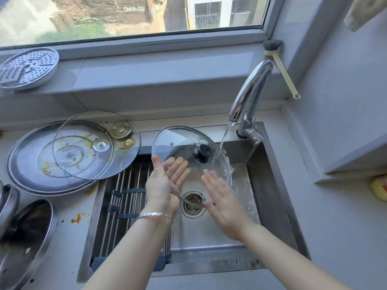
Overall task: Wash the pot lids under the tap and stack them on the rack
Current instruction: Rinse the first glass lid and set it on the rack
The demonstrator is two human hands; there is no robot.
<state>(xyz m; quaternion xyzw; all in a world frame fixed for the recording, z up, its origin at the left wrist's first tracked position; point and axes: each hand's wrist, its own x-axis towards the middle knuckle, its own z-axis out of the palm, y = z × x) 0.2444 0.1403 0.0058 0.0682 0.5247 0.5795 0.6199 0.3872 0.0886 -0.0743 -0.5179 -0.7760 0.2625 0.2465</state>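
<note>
Two bare forearms reach up from the bottom edge of the head view, the left one wearing a silver bracelet [156,215] at the wrist. The left hand [165,183] lies palm up under the glass lid [178,141], its fingers straight and showing through the glass, thumb at the lid's near-left rim; it props the lid without curling round it. The right hand [222,197] (blurred) lies flat with straight fingers on the lid's upper face, gripping nothing. The lid is held tilted over the sink [270,185], above the drain [192,204], with its black knob [202,152] facing up. Water [223,141] runs from the chrome tap [251,91] and strikes the lid just right of the knob, splashing off its right edge.

The rack [125,185] of metal rods spans the sink's left part. On the counter to its left, a stained glass lid [96,143] rests on a large steel lid [27,164] and overhangs the rack's far corner. A dark lid [25,237] leans at the lower left, near orange smears [76,218]. A perforated steamer plate [28,68] sits on the window sill, and a brush [280,65] hangs beside the tap.
</note>
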